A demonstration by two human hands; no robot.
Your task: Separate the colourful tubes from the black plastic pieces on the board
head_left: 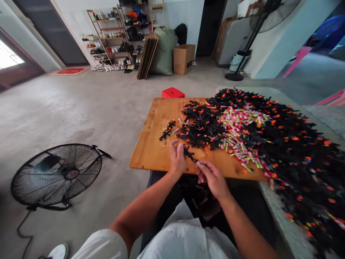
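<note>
My left hand [178, 157] is closed around one end of a small black toy gun [190, 155] above the near edge of the wooden table. At the gun's other end, my right hand [211, 176] pinches a small pink-and-white tube [198, 163]. Whether the tube is joined to the gun, I cannot tell. A few more black toy guns [167, 130] lie apart on the tabletop. Beyond my hands is a pile of toy guns with orange tips [201, 120]. Colourful little tubes [239, 126] are heaped beside it.
The wooden table [148, 144] ends just in front of my lap. A far larger heap of black toy guns [291, 144] spreads along the right. Behind the table stands a red stool [173, 92]. On the floor at left is a black fan [58, 176].
</note>
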